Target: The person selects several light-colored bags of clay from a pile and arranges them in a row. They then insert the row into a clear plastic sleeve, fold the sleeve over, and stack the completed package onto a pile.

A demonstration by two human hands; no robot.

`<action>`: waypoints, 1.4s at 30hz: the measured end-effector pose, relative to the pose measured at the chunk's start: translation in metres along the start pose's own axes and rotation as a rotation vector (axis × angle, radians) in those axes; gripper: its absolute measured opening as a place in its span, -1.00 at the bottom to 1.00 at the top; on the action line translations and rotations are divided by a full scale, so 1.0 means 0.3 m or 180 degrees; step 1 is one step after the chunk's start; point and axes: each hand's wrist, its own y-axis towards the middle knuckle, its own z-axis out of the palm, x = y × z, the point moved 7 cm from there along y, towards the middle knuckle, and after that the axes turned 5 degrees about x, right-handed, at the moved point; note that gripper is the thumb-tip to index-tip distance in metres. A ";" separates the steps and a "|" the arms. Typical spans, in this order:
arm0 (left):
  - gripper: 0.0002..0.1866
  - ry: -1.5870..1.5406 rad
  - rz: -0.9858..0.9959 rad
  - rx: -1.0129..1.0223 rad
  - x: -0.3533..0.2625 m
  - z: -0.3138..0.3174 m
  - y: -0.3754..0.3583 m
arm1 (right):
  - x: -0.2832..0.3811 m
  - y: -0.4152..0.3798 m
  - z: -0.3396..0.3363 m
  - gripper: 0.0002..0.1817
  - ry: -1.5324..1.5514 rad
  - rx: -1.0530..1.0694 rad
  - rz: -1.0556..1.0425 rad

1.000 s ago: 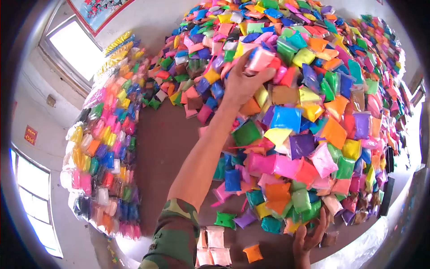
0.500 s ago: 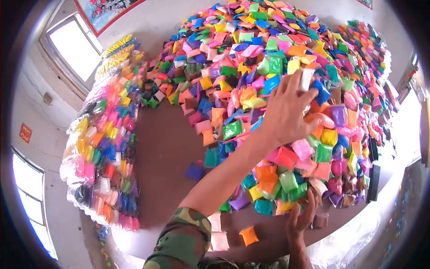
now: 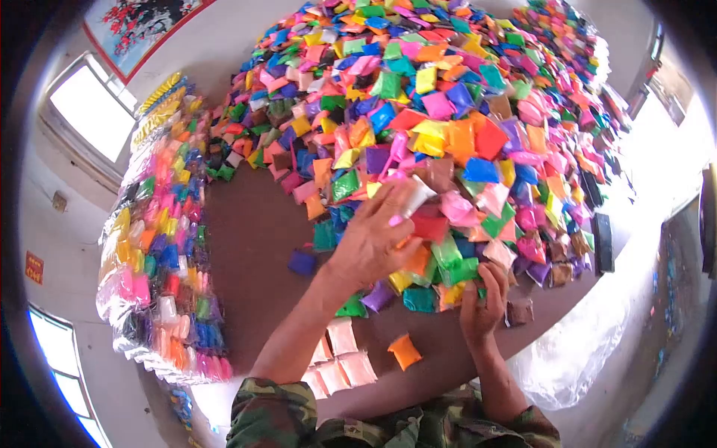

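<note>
My left hand [image 3: 377, 235] is closed on a small white packet [image 3: 420, 194], which sticks out past the fingertips over the front of a big heap of coloured packets [image 3: 441, 138]. Just beyond and beside it lie a red packet [image 3: 431, 228] and a pink packet [image 3: 459, 209]. At the heap's front edge, my right hand [image 3: 485, 302] touches the packets, its thumb and fingers apart. A pale peach packet [image 3: 499, 255] and a bright green packet [image 3: 459, 271] sit by its fingertips.
Several pale peach packets [image 3: 357, 369] lie grouped near the table's front edge, with a lone orange packet [image 3: 405, 351] beside them. Along the left side runs a stack of clear bags [image 3: 168, 246] filled with packets. Clear plastic sheeting [image 3: 560, 369] hangs at the right front.
My left hand has drawn back toward me from farther up the heap, bringing the white packet. My right hand stays at the heap's front edge. The view has shifted, showing more pale peach packets.
</note>
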 end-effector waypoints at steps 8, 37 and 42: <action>-0.75 -0.0505 -0.0272 -0.0375 -0.003 -0.056 -0.115 | 0.090 0.005 -0.061 -0.69 0.0046 0.0142 0.0064; -0.43 -0.1001 -0.4017 -0.0869 0.992 -0.074 -0.654 | 0.138 -0.308 -0.154 -0.76 -0.0797 0.1086 0.0392; -0.16 -0.2310 -0.4153 -0.1390 1.241 0.017 -0.531 | 0.125 -0.326 -0.149 -0.78 -0.0803 0.1073 0.0403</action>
